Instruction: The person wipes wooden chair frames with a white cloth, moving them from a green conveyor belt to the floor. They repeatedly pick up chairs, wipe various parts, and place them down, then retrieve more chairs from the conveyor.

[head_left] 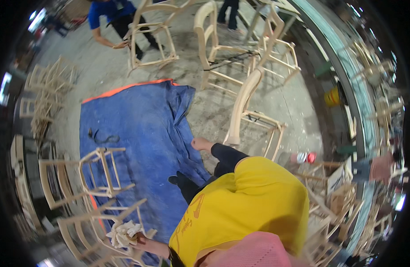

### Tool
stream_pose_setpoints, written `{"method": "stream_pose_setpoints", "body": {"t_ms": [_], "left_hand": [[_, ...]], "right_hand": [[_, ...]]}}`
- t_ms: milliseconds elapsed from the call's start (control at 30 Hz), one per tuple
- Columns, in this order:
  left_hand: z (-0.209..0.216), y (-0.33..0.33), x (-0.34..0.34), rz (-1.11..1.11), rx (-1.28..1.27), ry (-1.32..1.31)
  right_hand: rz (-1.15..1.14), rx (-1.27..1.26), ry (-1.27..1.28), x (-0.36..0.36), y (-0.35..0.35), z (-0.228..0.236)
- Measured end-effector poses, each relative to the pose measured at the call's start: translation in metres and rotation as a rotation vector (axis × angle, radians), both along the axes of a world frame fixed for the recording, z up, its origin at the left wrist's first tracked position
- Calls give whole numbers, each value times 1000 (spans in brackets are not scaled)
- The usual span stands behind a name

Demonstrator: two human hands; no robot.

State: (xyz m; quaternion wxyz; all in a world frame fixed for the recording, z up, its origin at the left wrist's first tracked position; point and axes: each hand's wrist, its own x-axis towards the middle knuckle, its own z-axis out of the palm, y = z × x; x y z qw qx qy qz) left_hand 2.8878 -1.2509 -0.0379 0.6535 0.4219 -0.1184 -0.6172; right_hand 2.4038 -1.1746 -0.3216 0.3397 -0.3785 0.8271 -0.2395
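Note:
My left hand (145,244) is closed around a bunched white cloth (123,234), beside the pale wooden chair frames at the lower left. My right hand (201,144) hangs over the edge of a blue tarp (142,120), its fingers curled, with nothing showing in them. Just to its right stands an unfinished wooden chair frame (243,107) with a curved back. Two more chair frames lie tipped over on the tarp's left side, one (100,173) above the other (87,231).
Ahead, a person in a blue top (108,15) reaches toward a chair frame (154,44). More frames (209,44) stand at the upper right. Stacked chair parts (47,98) line the left. A dark strap (105,138) lies on the tarp; a yellow bucket (332,97) is at right.

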Motion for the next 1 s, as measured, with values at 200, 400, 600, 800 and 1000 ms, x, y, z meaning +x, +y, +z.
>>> {"method": "stream_pose_setpoints", "body": {"t_ms": [200,400,600,800,1000], "left_hand": [[39,-261,10,-324,-122,82],[57,-433,-36,-524,-178,192],[48,-567,-72,-537,-202,230],[59,-703,-113,-481,-235,226],[89,-837,-190,-220,-134,168]], "right_hand": [[-534,147,75,8,-2,10],[-717,280,-34,83,-23,8],[-873,419,-428,98,-139,-21],[-544,324,-229,-22,-333,-37],[-289,24,174,-152,-627,-19]]}}
